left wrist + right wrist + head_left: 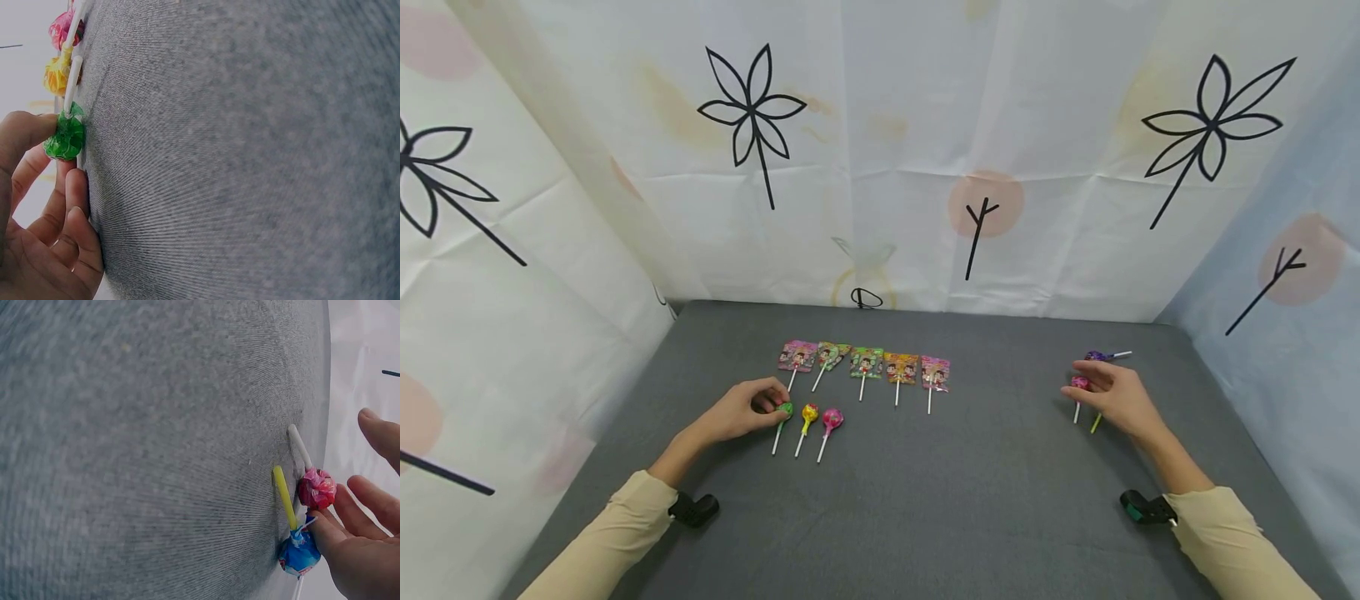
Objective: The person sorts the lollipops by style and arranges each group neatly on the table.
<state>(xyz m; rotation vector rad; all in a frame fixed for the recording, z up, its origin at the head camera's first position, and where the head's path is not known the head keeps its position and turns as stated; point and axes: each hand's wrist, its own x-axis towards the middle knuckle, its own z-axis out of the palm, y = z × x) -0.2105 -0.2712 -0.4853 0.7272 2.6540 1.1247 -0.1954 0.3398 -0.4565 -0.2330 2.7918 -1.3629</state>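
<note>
My left hand point(747, 410) pinches the green-wrapped head of a lollipop point(64, 139) between thumb and fingers, its white stick pointing toward me. Just right of it lie a yellow lollipop point(809, 413) and a pink lollipop point(832, 419), in a row with it. At the right side of the table, my right hand point(1116, 398) hovers with thumb and fingers spread apart. Close by its fingers are a pink-red lollipop point(317, 489) and a blue lollipop point(300, 553) with a yellow stick. A purple lollipop point(1096, 356) lies just beyond this hand.
Farther back on the grey table point(880, 517) lies a row of several flat-wrapped lollipops point(866, 363) in pink, green and orange packets. A white patterned cloth point(910, 100) hangs behind the table and along both sides.
</note>
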